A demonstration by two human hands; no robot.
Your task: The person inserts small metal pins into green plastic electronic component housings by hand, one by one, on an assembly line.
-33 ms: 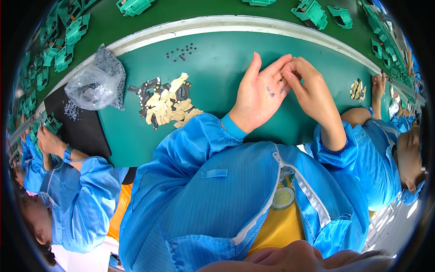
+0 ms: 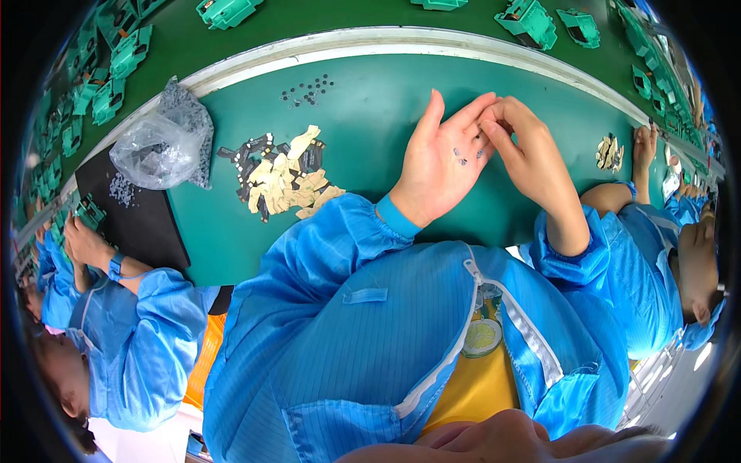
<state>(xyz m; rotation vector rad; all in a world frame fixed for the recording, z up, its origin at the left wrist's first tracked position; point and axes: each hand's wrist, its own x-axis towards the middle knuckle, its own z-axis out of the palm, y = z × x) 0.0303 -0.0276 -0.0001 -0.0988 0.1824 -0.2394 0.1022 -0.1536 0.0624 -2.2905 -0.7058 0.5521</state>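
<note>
My left hand [image 2: 438, 166] is held palm up over the green table mat [image 2: 363, 116], its fingers stretched out. Several tiny dark grey pieces [image 2: 463, 161] lie loose on its palm and at the base of the fingers. My right hand [image 2: 532, 150] curls in from the right, thumb and forefinger closed together against the left fingertips. Whatever those fingers pinch, if anything, is hidden or too small to name. To the left lies a heap of cream paper-backed strips [image 2: 279, 185] mixed with small black parts [image 2: 310, 158]. Beyond them, small black discs [image 2: 309, 92] are scattered on the mat.
A clear plastic bag [image 2: 154, 150] of small grey pieces rests partly on a black pad [image 2: 147, 224], beside a loose grey pile [image 2: 122, 189]. Past the metal rail [image 2: 370, 35], teal housings [image 2: 527, 23] sit on a green belt. Co-workers in blue sit either side; more strips [image 2: 610, 154] lie right.
</note>
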